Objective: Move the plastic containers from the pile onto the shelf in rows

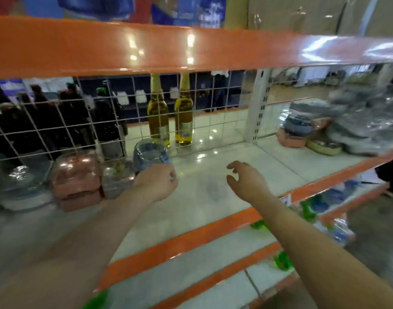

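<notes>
Clear tubs (21, 181): far left of the shelf (213, 175), stacked, blurred; lids cannot be told apart.
Pink tubs (76, 177): just right of the clear tubs, stacked one on another, against the grid.
Small clear tub (116, 175): between the pink tubs and the blue tub, touching or nearly touching both; contents unclear.
Dark bottles (57, 121): behind the wire grid (79, 130), left half, standing upright.
Blue tub (149, 153): on the shelf at the end of the row, at the foot of the grid, tipped toward the camera; clear bluish plastic.
Left hand (156, 182): fingers curled in tight at the blue tub's near edge, gripping it; fingertips hidden from view.
Amber bottles (171, 112): two, upright, side by side behind the grid, beyond the blue tub.
Right hand (244, 178): above the bare middle of the shelf, holding nothing; fingers spread and loosely hooked, thumb apart.
Post (259, 103): white slotted upright, right of the amber bottles.
Pile (338, 126): far right of the shelf, tubs in clear wrap heaped together; blurred, count cannot be told.
Green items (282, 260): on the lower shelves, below the right forearm; indistinct.
</notes>
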